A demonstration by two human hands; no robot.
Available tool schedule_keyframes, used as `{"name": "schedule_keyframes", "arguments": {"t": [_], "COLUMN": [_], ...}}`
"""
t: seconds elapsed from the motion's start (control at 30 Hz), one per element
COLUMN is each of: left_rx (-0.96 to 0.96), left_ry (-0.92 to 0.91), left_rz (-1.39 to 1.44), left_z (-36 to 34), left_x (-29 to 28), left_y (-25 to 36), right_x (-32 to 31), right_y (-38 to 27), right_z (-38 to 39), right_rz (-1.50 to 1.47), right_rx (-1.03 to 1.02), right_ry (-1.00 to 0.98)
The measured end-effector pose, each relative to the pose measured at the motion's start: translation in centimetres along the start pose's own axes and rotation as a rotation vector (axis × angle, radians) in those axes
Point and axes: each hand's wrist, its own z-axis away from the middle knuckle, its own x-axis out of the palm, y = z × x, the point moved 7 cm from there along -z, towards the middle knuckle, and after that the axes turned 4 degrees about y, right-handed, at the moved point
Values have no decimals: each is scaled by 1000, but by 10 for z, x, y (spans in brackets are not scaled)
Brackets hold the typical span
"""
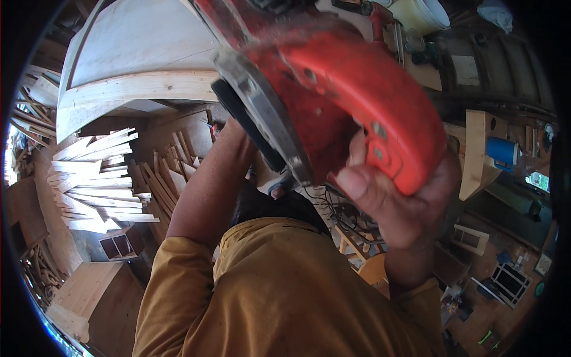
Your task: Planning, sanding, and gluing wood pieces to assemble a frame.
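Curling closed around the curved red plastic handle (380,77) of a dusty red, grey-plated power tool (309,98), the right hand (404,214) holds it raised; left of this grip, the bare left forearm (205,178) reaches up, the left hand hidden behind the tool, its hold impossible to tell. Up-left runs a pale wooden panel edge (143,86); below-left, a gap parts tool from mustard-yellow cloth shirt (285,285)

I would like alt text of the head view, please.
A red power tool fills the upper centre, held in the grip of a person's right hand; the left hand is hidden behind it. Pale wood strips lie piled at left.
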Motion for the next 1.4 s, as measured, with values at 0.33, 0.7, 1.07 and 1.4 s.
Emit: {"name": "schedule_keyframes", "arguments": {"t": [0.33,0.7,1.07,1.4], "left_rx": [-4,6,112,103], "left_ry": [212,157,444,474], "left_rz": [12,9,-319,-272], "left_z": [2,4,-13,-11], "left_x": [-39,-38,-6,11], "left_y": [16,15,10,11], "right_x": [-79,-127,-88,-68], "right_y": [-19,49,17,14], "right_z": [11,115,122,122], "right_rz": [-187,-37,-47,-48], "right_rx": [87,456,424,411], "right_ry": [253,446,327,108]}}
